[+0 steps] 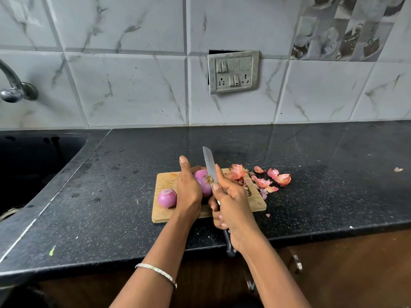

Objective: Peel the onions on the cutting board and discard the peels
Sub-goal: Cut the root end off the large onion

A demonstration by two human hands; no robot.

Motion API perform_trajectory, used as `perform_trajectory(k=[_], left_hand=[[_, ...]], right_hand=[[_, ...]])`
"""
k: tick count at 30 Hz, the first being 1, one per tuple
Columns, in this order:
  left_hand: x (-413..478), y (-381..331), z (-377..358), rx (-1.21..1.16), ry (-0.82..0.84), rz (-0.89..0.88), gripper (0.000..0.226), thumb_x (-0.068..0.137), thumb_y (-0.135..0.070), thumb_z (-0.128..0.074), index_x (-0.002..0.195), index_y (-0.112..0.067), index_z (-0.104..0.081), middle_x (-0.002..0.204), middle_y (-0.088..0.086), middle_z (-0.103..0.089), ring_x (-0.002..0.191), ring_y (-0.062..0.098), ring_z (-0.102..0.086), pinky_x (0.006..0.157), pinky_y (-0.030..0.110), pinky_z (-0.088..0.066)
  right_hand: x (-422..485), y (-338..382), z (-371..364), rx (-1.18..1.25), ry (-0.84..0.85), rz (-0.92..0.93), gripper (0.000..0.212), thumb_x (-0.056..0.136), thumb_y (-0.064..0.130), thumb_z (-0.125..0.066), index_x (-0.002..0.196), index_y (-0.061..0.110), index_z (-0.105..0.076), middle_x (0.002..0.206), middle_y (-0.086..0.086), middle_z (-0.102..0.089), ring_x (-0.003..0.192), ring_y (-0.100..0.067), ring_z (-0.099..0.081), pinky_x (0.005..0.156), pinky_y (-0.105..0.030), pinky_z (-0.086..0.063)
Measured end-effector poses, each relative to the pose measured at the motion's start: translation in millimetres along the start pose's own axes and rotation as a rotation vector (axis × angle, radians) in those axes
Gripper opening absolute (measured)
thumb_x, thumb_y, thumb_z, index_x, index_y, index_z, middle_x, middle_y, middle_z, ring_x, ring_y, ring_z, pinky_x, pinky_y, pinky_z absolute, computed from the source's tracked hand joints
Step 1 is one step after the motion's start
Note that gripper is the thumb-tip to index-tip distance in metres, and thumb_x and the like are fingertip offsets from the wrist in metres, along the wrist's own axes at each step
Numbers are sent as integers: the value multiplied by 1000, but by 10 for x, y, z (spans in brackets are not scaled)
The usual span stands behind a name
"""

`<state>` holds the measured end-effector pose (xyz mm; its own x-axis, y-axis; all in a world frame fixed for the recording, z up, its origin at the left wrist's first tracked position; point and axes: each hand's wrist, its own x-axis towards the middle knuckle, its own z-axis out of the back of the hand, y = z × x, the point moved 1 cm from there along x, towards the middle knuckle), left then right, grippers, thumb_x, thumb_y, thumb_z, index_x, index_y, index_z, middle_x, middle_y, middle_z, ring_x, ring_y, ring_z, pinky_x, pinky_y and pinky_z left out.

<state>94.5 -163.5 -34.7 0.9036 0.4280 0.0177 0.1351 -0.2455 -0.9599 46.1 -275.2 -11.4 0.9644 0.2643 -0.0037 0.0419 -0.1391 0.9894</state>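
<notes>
A wooden cutting board lies on the black counter. A peeled purple onion sits on the board's left part. My left hand grips a second purple onion above the board's middle, its root end facing right. My right hand grips the black handle of a knife, thumb laid against the blade by the onion's root end. The blade points up and away from me. Loose pink-orange peels lie on the board's right end and on the counter beside it.
A dark sink is sunk into the counter at the left, with a metal tap on the tiled wall above. A switch and socket plate is on the wall behind. One small peel scrap lies far right.
</notes>
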Motion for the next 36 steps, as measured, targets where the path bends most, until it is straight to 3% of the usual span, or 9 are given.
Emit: perform_trajectory(k=[5, 8, 10, 16, 20, 23, 31, 34, 36], left_hand=[[8, 15, -20, 61, -16, -78, 88, 95, -77, -22, 71, -10, -74, 66, 14, -70, 58, 25, -59, 62, 39, -47], [37, 33, 2, 81, -24, -65, 94, 80, -88, -25, 80, -9, -75, 74, 18, -72, 66, 30, -59, 72, 56, -47], [20, 32, 9, 108, -58, -90, 86, 82, -85, -25, 76, -14, -74, 73, 14, -72, 71, 30, -61, 79, 59, -49], [13, 46, 17, 203, -82, -195, 87, 90, -80, -17, 75, -17, -74, 70, 11, -73, 74, 38, -67, 79, 56, -54], [4, 29, 41, 200, -133, -238, 75, 103, -62, -17, 74, -20, -73, 76, 8, -76, 84, 33, -71, 88, 56, -54], [20, 25, 36, 215, -140, -230, 75, 97, -65, -18, 75, -20, -73, 79, 8, -77, 87, 32, -71, 91, 56, -53], [16, 41, 40, 230, -122, -228, 75, 96, -70, -20, 74, -19, -71, 71, 7, -72, 70, 30, -63, 78, 54, -53], [5, 1, 43, 243, -81, -260, 74, 102, -61, -21, 77, -14, -71, 79, 12, -75, 85, 35, -68, 89, 55, -51], [-16, -13, 35, 247, -76, -242, 68, 106, -55, -23, 75, -18, -71, 81, 10, -75, 88, 32, -68, 93, 54, -50]], right_hand=[[-6, 31, -25, 83, 9, -51, 45, 110, 15, -42, 130, 53, -57, 57, 0, -39, 41, -7, -24, 36, -16, -19], [41, 63, -34, 132, 1, -99, 45, 109, 14, -45, 137, 48, -54, 57, -1, -40, 39, -6, -24, 35, -15, -19], [60, 87, -35, 163, -1, -126, 46, 108, 13, -45, 139, 44, -55, 58, -1, -41, 39, -7, -24, 34, -16, -19], [11, 26, -79, 221, -39, -140, 45, 109, 13, -43, 142, 43, -54, 53, 1, -43, 38, -5, -25, 33, -15, -20], [-152, -70, -153, 255, -26, -144, 42, 109, 18, -43, 141, 43, -55, 55, 1, -42, 39, -5, -25, 34, -15, -19], [-151, -32, -155, 258, -40, -147, 43, 109, 17, -44, 141, 45, -54, 54, 1, -42, 39, -6, -25, 34, -16, -19], [-56, 59, -148, 243, -36, -157, 43, 109, 17, -45, 142, 42, -55, 54, 1, -43, 38, -5, -26, 33, -15, -20], [-193, 22, -217, 259, 13, -134, 43, 109, 18, -44, 134, 51, -58, 57, -1, -44, 39, -5, -25, 35, -16, -19], [-175, 2, -211, 291, -13, -143, 44, 109, 15, -43, 136, 48, -57, 56, -1, -44, 38, -6, -25, 35, -15, -19]])
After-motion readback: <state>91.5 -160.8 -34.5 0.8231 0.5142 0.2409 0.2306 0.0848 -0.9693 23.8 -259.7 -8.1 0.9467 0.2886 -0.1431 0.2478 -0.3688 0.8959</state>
